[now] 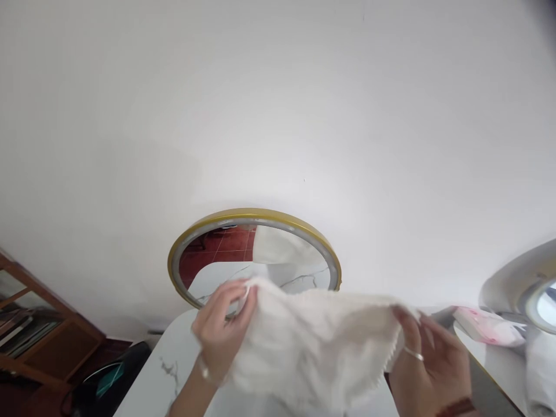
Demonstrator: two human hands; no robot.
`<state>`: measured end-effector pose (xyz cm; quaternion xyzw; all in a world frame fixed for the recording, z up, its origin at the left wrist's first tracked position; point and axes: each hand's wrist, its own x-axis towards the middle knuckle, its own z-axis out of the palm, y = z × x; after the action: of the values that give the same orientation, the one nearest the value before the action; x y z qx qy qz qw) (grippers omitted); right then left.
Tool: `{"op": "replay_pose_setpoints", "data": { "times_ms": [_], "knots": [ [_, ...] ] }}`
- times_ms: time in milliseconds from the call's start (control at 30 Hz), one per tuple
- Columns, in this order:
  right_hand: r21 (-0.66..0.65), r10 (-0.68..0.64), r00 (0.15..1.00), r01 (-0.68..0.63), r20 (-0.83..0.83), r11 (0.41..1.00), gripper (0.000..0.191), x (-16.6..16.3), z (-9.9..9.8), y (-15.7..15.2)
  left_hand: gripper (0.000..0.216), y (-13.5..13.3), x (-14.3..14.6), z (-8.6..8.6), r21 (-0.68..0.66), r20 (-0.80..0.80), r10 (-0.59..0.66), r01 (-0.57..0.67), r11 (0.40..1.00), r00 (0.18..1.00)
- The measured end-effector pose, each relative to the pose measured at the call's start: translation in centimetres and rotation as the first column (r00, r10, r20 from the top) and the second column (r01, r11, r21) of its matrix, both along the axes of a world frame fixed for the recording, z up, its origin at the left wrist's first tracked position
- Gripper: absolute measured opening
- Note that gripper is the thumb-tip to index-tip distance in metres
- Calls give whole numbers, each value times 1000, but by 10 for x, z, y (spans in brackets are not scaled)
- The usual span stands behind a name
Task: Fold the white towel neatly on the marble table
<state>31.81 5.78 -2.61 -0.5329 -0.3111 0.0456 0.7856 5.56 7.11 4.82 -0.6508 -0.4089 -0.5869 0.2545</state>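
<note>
A white fluffy cloth (317,341) is held up in front of me, stretched between both hands. My left hand (219,333) pinches its upper left corner, fingers closed on the fabric. My right hand (428,362), with a ring on one finger and a dark band at the wrist, grips the cloth's right edge. Just behind the cloth, a round mirror with a gold rim (254,217) leans against the white wall and stands on a white marble-patterned table (174,359).
A wooden shelf with books (35,330) stands at the lower left, with a dark bag (108,376) on the floor beside it. At the right sit a pink-and-white packet (482,324) and a white rounded object (521,284).
</note>
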Motion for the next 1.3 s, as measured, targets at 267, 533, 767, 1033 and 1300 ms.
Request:
{"op": "replay_pose_setpoints", "data": {
  "times_ms": [267,533,767,1033,1300],
  "knots": [
    [23,96,764,-143,638,989,85,-38,-20,125,54,106,56,23,-70,-478,68,-115,991,876],
    [-58,-12,943,34,334,998,42,-73,-55,128,34,121,84,21,-84,-736,-95,49,995,671],
    [109,-169,903,136,395,985,25,-88,-4,142,29,122,61,49,-40,-650,36,-81,996,759],
    [290,-192,587,-77,787,954,42,-119,81,150,34,116,-38,61,-67,-314,240,-273,960,919],
    [226,-173,211,-264,962,938,39,-171,125,154,36,109,-94,29,-83,14,369,-367,926,929]
  ]
}}
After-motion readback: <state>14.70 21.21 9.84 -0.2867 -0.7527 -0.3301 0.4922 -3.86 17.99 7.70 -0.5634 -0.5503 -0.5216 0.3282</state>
